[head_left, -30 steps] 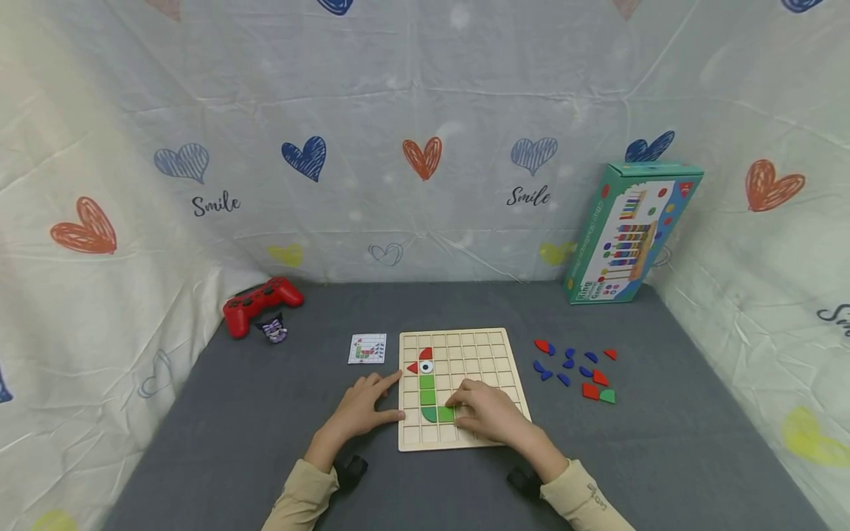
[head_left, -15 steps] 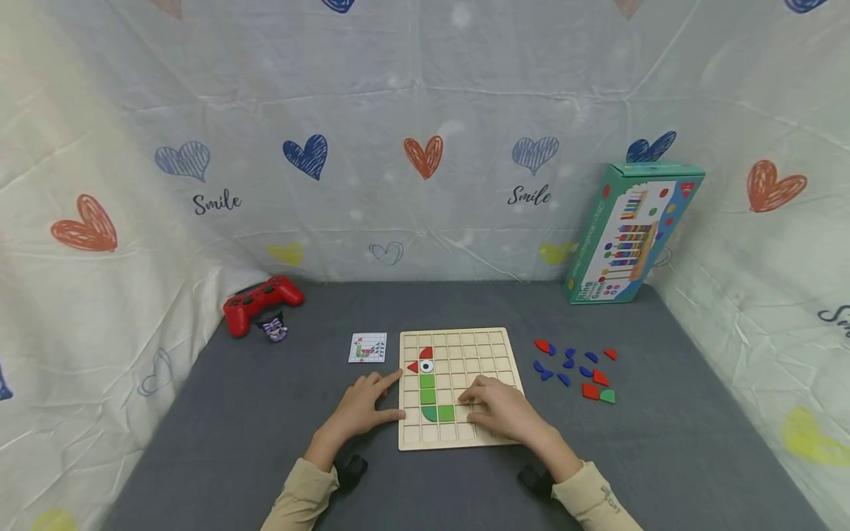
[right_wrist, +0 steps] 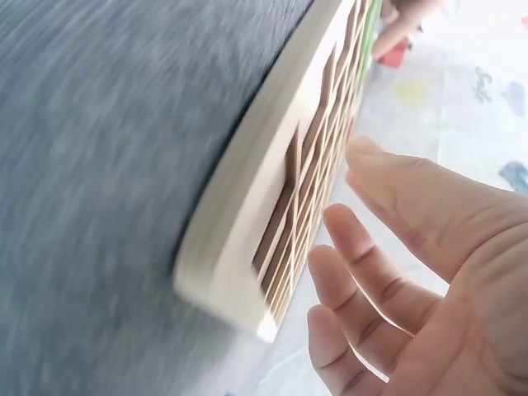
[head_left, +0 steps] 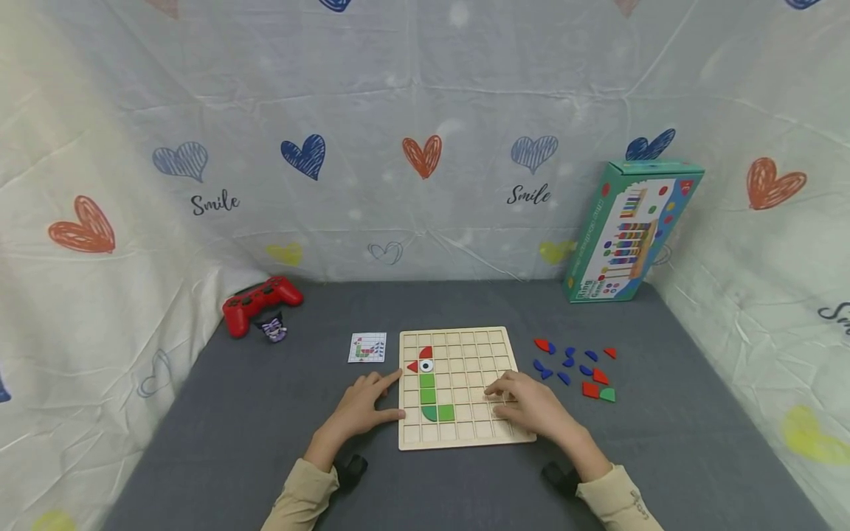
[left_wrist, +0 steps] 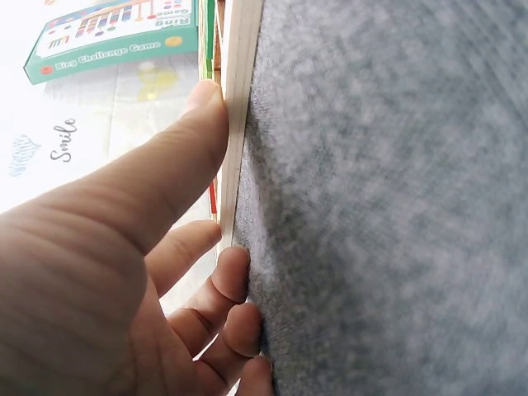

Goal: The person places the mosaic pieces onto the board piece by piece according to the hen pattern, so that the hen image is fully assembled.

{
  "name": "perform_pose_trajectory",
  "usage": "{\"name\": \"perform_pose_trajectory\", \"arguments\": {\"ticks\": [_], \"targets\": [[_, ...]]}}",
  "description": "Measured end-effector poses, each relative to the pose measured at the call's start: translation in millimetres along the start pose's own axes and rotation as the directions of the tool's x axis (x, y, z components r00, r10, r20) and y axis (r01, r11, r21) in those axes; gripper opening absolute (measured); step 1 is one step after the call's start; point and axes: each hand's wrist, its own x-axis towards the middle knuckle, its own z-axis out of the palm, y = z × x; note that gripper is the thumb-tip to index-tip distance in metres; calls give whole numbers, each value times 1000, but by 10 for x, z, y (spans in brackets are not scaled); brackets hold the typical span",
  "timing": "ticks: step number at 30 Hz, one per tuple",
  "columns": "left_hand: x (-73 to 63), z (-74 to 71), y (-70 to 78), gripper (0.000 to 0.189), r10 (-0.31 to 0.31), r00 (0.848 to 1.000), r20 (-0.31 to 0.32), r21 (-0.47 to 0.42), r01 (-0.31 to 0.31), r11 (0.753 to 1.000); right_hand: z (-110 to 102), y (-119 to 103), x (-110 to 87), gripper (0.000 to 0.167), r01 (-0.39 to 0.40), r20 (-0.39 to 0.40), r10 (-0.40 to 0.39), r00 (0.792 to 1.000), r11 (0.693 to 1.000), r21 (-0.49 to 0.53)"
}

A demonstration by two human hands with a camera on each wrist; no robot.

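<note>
A wooden grid board [head_left: 468, 436] lies on the table. On its left part sit a red quarter-round piece [head_left: 426, 352], a red triangle [head_left: 412, 367], a white eye disc [head_left: 426, 366], green squares [head_left: 427, 396] and a darker green rounded piece [head_left: 429, 414]. My left hand [head_left: 359, 408] touches the board's left edge with thumb and index finger; the left wrist view has the thumb [left_wrist: 177, 157] along that edge. Over the board's right side hovers my right hand [head_left: 531, 404], fingers loosely bent. Nothing shows between thumb and fingers in the right wrist view.
Right of the board lie several loose blue pieces [head_left: 569, 363], red pieces [head_left: 590, 389] and a green piece [head_left: 607, 395]. A pattern card [head_left: 367, 348] lies left of the board. Farther back are a red game controller [head_left: 262, 304], a small figure [head_left: 273, 329] and a green box [head_left: 634, 232].
My right hand has left the green square in the lower row and moved right across the board. The left hand has stayed at the board's left edge.
</note>
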Motion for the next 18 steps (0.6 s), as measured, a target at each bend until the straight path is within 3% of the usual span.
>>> {"name": "perform_pose_trajectory", "arguments": {"ticks": [18], "targets": [[-3, -4, 9, 77, 5, 1000, 1, -6, -5, 1000, -311, 408, -283, 24, -164, -18, 165, 986, 986, 30]]}}
